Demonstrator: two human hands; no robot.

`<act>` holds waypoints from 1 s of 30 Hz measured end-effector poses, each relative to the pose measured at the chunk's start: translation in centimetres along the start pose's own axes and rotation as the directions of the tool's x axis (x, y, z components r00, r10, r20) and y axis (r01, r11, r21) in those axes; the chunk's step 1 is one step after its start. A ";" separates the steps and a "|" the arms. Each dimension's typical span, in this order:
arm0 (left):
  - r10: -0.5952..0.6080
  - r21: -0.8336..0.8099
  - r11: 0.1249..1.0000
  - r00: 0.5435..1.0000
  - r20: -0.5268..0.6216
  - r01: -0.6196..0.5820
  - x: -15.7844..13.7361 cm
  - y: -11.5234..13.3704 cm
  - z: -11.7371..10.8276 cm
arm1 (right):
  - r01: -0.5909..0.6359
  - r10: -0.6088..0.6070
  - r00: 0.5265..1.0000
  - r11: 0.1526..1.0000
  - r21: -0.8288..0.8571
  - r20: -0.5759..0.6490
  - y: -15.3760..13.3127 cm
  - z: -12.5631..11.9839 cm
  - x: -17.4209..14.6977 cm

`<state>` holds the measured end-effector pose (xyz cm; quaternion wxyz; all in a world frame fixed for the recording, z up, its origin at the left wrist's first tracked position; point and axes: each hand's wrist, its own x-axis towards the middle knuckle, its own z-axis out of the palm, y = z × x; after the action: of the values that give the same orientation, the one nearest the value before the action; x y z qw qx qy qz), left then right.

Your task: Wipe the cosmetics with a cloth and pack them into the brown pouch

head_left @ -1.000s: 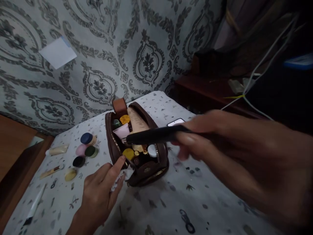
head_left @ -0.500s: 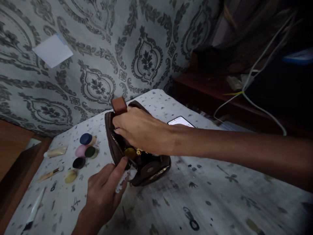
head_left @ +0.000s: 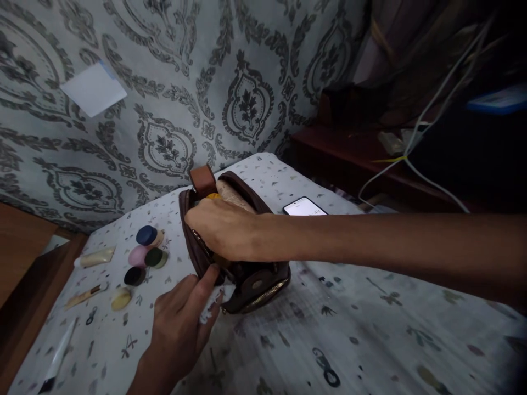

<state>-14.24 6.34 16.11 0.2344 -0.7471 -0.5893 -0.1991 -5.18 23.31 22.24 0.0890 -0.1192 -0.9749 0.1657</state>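
A brown zip pouch [head_left: 263, 300] stands unzipped on the bedsheet, its mouth facing up. My left hand [head_left: 181, 323] grips the pouch's near rim, the index finger along the edge. A white frayed scrap [head_left: 212, 304] shows between that hand's fingers and the rim. Deep in the mouth is my right hand [head_left: 222, 227], reaching in from the right; its fingertips are hidden by the pouch wall. Past it, inside the pouch, a beige item [head_left: 234, 195] and a bit of something yellow [head_left: 213, 196] are visible. A tan leather loop [head_left: 202, 181] sticks up at the back.
Left of the pouch lie several small jars, among them a blue-lidded jar [head_left: 147, 236], a black-lidded jar [head_left: 134, 276] and a yellow jar [head_left: 121, 299]. Nearby are a cream tube [head_left: 95, 257], a slim applicator tube [head_left: 86, 295] and a white tube [head_left: 61, 351]. A lit phone [head_left: 303, 207] lies behind my right forearm.
My right hand has moved down and toward me inside the pouch, uncovering the beige and yellow items behind it. My left hand keeps its hold on the rim.
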 end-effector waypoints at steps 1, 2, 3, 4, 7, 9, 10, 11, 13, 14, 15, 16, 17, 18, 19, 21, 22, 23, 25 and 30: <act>-0.001 0.004 1.000 1.000 -0.001 0.001 -0.1 0.0 0.0 | 0.017 -0.017 1.000 1.000 0.000 -0.015 0.1 -0.1 0.0; -0.003 0.010 1.000 1.000 -0.001 0.003 -0.2 0.0 0.1 | 0.030 -0.030 0.999 1.000 -0.001 -0.036 0.2 -0.2 -0.1; -0.004 0.016 1.000 1.000 -0.005 0.004 -0.3 0.0 0.1 | 0.037 -0.037 0.998 0.999 -0.003 -0.052 0.4 -0.4 -0.2; -0.003 0.021 1.000 1.000 -0.012 0.004 -0.4 0.0 0.1 | 0.030 -0.030 0.998 1.000 0.001 -0.055 0.5 -0.6 -0.3; -0.002 0.020 1.000 1.000 -0.022 0.003 -0.5 0.0 0.3 | -0.026 0.027 0.999 0.998 0.053 -0.024 0.6 -1.2 -0.6; -0.003 -0.001 1.000 1.000 -0.023 0.003 -0.5 -0.1 0.3 | -0.064 0.065 0.998 0.994 0.085 -0.005 0.4 -1.5 -0.7; -0.006 -0.017 1.000 1.000 -0.015 0.006 -0.5 -0.2 0.3 | -0.074 0.074 0.997 0.994 0.086 -0.003 0.2 -1.6 -0.6; -0.010 -0.034 0.999 1.000 -0.007 0.010 -0.5 -0.2 0.3 | -0.074 0.075 0.997 0.995 0.073 -0.006 0.0 -1.7 -0.5; -0.014 -0.067 0.998 1.000 0.004 0.014 -0.5 -0.3 0.3 | -0.076 0.077 0.997 0.997 0.023 -0.013 -0.3 -1.8 -0.3; -0.014 -0.079 0.997 1.000 0.004 0.015 -0.6 -0.3 0.3 | -0.081 0.081 0.997 0.997 0.001 -0.015 -0.5 -1.8 -0.2; -0.016 -0.087 0.996 1.000 0.000 0.016 -0.6 -0.3 0.3 | -0.088 0.088 0.996 0.996 -0.015 -0.013 -0.5 -1.8 -0.1; -0.022 -0.089 0.996 1.000 -0.008 0.021 -0.7 -0.3 0.3 | -0.095 0.095 0.995 0.995 -0.029 -0.013 -0.6 -1.7 0.0; -0.029 -0.090 0.996 1.000 -0.012 0.028 -0.7 -0.3 0.3 | -0.096 0.096 0.995 0.995 -0.038 -0.022 -0.6 -1.8 0.1; -0.035 -0.093 0.995 0.999 -0.010 0.034 -0.7 -0.3 0.3 | -0.094 0.093 0.995 0.995 -0.042 -0.033 -0.5 -1.8 0.1; -0.041 -0.096 0.995 0.999 -0.005 0.040 -0.7 -0.3 0.3 | -0.088 0.086 0.995 0.995 -0.039 -0.042 -0.4 -2.0 0.0; -0.044 -0.097 0.994 0.999 0.002 0.044 -0.7 -0.3 0.3 | -0.087 0.087 0.995 0.996 -0.005 -0.049 -0.3 -2.6 -0.4; -0.040 -0.095 0.995 0.999 0.002 0.040 -0.7 -0.2 0.2 | -0.097 0.098 0.994 0.995 0.029 -0.050 -0.3 -3.1 -0.8; -0.033 -0.097 0.995 0.999 0.000 0.032 -0.7 -0.2 0.1 | -0.113 0.116 0.992 0.991 0.068 -0.055 -0.3 -3.5 -1.3; -0.030 -0.106 0.994 1.000 -0.003 0.029 -1.0 -0.2 0.0 | -0.126 0.143 0.982 0.982 0.138 -0.120 -0.4 -4.3 -2.5; -0.194 -0.151 0.970 0.981 -0.015 0.190 -3.1 -0.5 -0.4 | 0.004 0.062 0.922 0.986 0.169 -0.383 -1.3 -3.2 -6.2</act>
<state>-15.42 3.79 14.69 0.1662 -0.6989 -0.6387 -0.2755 1.13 21.49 24.83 0.2867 -0.1561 -0.9190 0.2211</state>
